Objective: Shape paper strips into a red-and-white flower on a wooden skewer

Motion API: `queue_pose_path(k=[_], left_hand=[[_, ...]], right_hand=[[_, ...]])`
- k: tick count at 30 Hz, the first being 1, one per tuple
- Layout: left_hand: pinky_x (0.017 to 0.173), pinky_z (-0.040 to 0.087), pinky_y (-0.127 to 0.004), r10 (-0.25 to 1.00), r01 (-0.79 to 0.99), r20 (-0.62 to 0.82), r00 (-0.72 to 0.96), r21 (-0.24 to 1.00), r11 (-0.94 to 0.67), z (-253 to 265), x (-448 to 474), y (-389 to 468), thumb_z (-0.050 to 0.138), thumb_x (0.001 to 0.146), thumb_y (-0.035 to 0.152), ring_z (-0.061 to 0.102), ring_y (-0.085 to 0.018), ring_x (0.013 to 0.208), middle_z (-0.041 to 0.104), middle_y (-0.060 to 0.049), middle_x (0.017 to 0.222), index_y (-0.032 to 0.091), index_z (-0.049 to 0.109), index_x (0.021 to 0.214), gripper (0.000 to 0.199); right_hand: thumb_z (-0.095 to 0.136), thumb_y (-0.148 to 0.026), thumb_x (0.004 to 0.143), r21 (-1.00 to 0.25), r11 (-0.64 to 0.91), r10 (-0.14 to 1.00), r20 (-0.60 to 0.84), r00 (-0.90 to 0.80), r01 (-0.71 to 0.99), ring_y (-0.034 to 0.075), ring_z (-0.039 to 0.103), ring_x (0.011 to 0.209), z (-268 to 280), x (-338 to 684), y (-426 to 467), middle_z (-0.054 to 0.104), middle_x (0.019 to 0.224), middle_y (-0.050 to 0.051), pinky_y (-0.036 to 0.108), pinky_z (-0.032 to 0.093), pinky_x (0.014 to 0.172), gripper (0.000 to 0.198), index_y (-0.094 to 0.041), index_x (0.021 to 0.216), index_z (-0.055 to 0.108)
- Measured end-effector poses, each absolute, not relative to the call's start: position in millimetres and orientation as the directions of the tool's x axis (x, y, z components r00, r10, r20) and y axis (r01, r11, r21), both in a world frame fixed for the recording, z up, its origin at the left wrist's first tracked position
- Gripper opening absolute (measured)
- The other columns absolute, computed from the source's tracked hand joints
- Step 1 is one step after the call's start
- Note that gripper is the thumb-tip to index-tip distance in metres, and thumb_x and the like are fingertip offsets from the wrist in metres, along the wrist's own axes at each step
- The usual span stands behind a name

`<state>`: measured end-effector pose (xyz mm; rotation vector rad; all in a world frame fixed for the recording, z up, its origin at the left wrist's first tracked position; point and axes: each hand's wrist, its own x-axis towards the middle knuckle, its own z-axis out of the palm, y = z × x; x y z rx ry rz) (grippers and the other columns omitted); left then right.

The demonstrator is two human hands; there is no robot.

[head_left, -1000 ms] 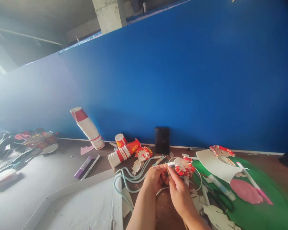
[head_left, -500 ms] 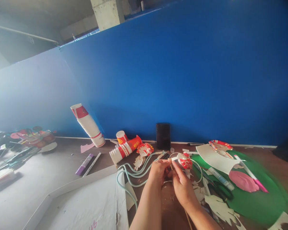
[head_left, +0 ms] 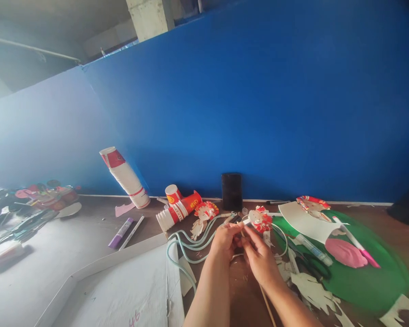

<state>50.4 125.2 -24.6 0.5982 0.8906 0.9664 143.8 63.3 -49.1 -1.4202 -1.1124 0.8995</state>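
Between left hand (head_left: 226, 238) and right hand (head_left: 261, 259), held a slender tan stick (head_left: 267, 306) in a pinched, narrow grip, just below a fringed red-and-white paper flower (head_left: 261, 220). Saw yellow lettering, too small to read, on red cups (head_left: 191, 203), and purple handwriting (head_left: 134, 319) inside the white box (head_left: 122, 281). Found the flower turned since half a second ago, baring more pale centre.

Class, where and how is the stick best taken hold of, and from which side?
Probably the lower part of the stick, pinched across from its left: it is thin and straight, the left hand and right hand crowd its upper part, and the right forearm lies close along its right.
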Motion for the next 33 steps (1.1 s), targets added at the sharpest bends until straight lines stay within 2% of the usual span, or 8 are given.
queue_pose_path(k=[2,4,9,14,21,26,33], left_hand=[[0.038,0.029,-0.019,0.888,-0.443,-0.365,0.281,0.771,0.457,-25,50,125,0.085,0.05,0.031,0.035,-0.004,0.036,0.041,0.006,0.043,0.015,0.048,0.058,0.041],[0.038,0.029,-0.019,0.891,-0.438,-0.36,0.278,0.777,0.451,-27,50,125,0.084,0.052,0.031,0.036,-0.005,0.036,0.041,0.006,0.043,0.015,0.048,0.059,0.04],[0.041,0.034,-0.019,0.891,-0.443,-0.315,0.326,0.782,0.439,-29,48,124,0.082,0.058,0.034,0.041,-0.005,0.04,0.046,0.004,0.048,0.013,0.052,0.062,0.037],[0.05,0.042,-0.02,0.875,-0.429,-0.308,0.373,0.779,0.457,-27,42,123,0.081,0.061,0.031,0.046,-0.006,0.047,0.05,0.002,0.054,0.01,0.06,0.07,0.031],[0.045,0.036,-0.02,0.874,-0.371,-0.307,0.377,0.815,0.446,-28,45,125,0.081,0.057,0.031,0.046,-0.006,0.044,0.048,0.002,0.052,0.009,0.06,0.07,0.033],[0.045,0.034,-0.019,0.872,-0.366,-0.305,0.382,0.817,0.446,-28,46,126,0.081,0.057,0.031,0.044,-0.006,0.044,0.047,0.003,0.051,0.01,0.062,0.074,0.033],[0.045,0.031,-0.019,0.869,-0.312,-0.262,0.419,0.857,0.409,-26,46,126,0.08,0.057,0.036,0.042,-0.005,0.044,0.048,0.002,0.052,0.007,0.065,0.076,0.037]], right_hand=[[0.05,-0.046,0.082,-0.996,-0.041,0.967,-0.018,0.253,0.085,0.022,0.066,0.064,-48,143,63,0.072,0.09,0.005,0.034,0.052,0.058,0.055,-0.024,0.132,0.054],[0.049,-0.048,0.082,-0.997,-0.079,0.97,-0.072,0.233,0.02,0.018,0.056,0.047,-46,142,63,0.068,0.071,0.002,0.031,0.044,0.044,0.058,-0.023,0.135,0.05],[0.052,-0.044,0.08,-0.988,-0.13,0.958,-0.147,0.245,-0.083,0.014,0.044,0.039,-40,142,62,0.053,0.05,-0.003,0.027,0.034,0.04,0.056,-0.022,0.132,0.051],[0.052,-0.043,0.079,-0.975,-0.16,0.954,-0.192,0.232,-0.152,0.011,0.04,0.038,-34,142,61,0.05,0.049,-0.005,0.024,0.028,0.038,0.057,-0.022,0.132,0.05],[0.05,-0.043,0.08,-0.988,-0.151,0.95,-0.157,0.27,-0.045,0.014,0.045,0.042,-43,145,62,0.048,0.047,-0.004,0.026,0.033,0.041,0.056,-0.023,0.133,0.052],[0.049,-0.043,0.082,-0.991,-0.128,0.954,-0.131,0.269,-0.031,0.015,0.046,0.043,-50,147,64,0.049,0.05,-0.003,0.028,0.035,0.042,0.057,-0.021,0.134,0.052],[0.045,-0.04,0.083,-0.975,-0.09,0.95,-0.023,0.312,0.203,0.019,0.053,0.049,-38,146,61,0.055,0.051,0.0,0.031,0.045,0.053,0.049,-0.018,0.124,0.062]])
